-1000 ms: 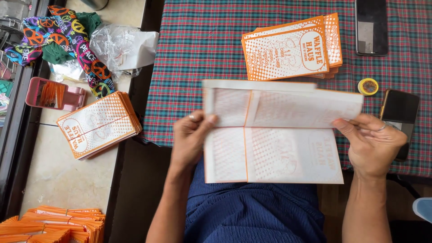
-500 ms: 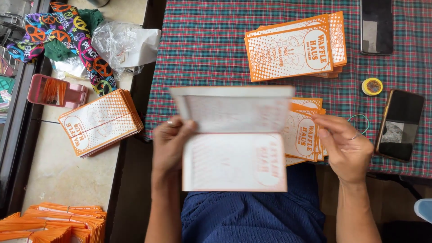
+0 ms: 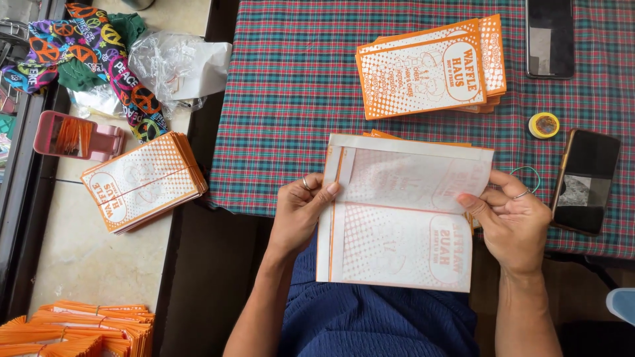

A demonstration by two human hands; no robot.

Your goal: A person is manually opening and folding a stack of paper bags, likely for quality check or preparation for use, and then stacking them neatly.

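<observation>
A: Item in hand?
B: One flat white-and-orange paper bag, held over the lap at the counter's six-o'clock edge.
A: Grip?
B: Left hand pinches the nine-o'clock edge; right hand pinches three o'clock, keeping it taut.
A: Stock?
B: Bag stack at twelve.

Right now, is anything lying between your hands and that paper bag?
Nothing visible: the left hand pinches the paper bag at its left edge, and the right hand grips its right edge directly.
</observation>
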